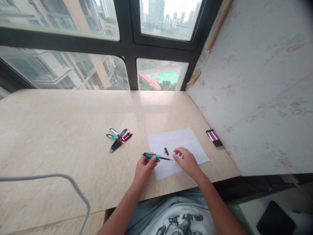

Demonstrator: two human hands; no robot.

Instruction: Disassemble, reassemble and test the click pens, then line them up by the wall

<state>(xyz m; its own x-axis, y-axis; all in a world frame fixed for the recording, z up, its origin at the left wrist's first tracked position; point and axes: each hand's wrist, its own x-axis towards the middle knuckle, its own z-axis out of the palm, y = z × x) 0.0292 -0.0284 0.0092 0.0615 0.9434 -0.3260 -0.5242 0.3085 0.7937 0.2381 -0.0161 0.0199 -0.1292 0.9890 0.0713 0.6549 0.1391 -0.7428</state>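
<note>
A teal pen (153, 156) lies level above the near edge of a sheet of paper (182, 140), pinched at its barrel by the left hand (144, 169). The right hand (186, 160) hovers at the pen's thin tip, fingers loosely curled; whether they touch it is unclear. A small black piece (166, 151) rests on the paper. Farther left on the counter (61, 130) sits a cluster of pens (119, 138); another bundle of pens (215, 138) lies by the wall.

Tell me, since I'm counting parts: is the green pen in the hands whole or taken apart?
Taken apart, it seems: the green pen in the left hand ends in a thin bare tip, and a small black piece lies on the paper.
</note>
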